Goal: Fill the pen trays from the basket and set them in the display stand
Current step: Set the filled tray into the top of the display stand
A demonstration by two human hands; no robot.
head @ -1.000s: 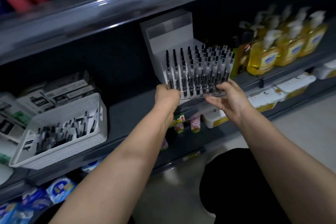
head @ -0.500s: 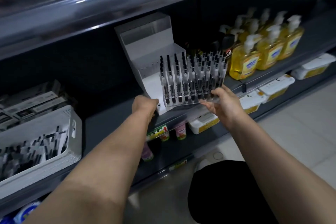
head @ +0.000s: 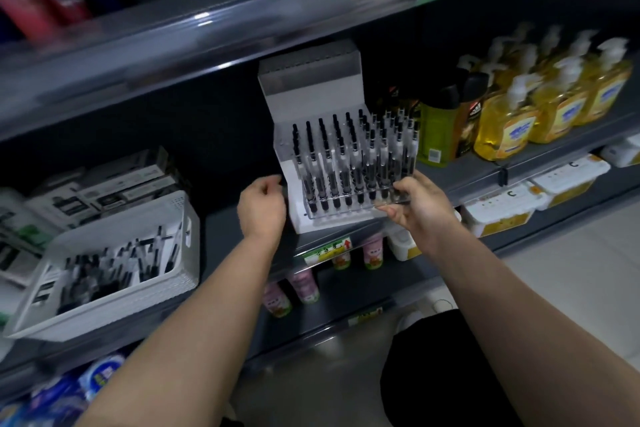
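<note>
A clear pen tray (head: 349, 210) full of upright black pens sits at the front step of the white display stand (head: 311, 94) on the middle shelf. My right hand (head: 415, 208) pinches the tray's right front corner. My left hand (head: 261, 206) hovers just left of the stand with loosely curled fingers, holding nothing and apart from the tray. The white basket (head: 114, 302) with several loose black pens stands on the same shelf at the left.
Yellow soap pump bottles (head: 554, 104) and dark bottles (head: 446, 121) crowd the shelf right of the stand. Boxed goods (head: 104, 191) lie behind the basket. Small pink bottles (head: 304, 284) and white tubs (head: 498, 211) fill the shelf below. The upper shelf edge overhangs the stand.
My left hand has let go of the tray's left side and moved off to the left. My right hand keeps hold of the tray, which has moved closer against the stand.
</note>
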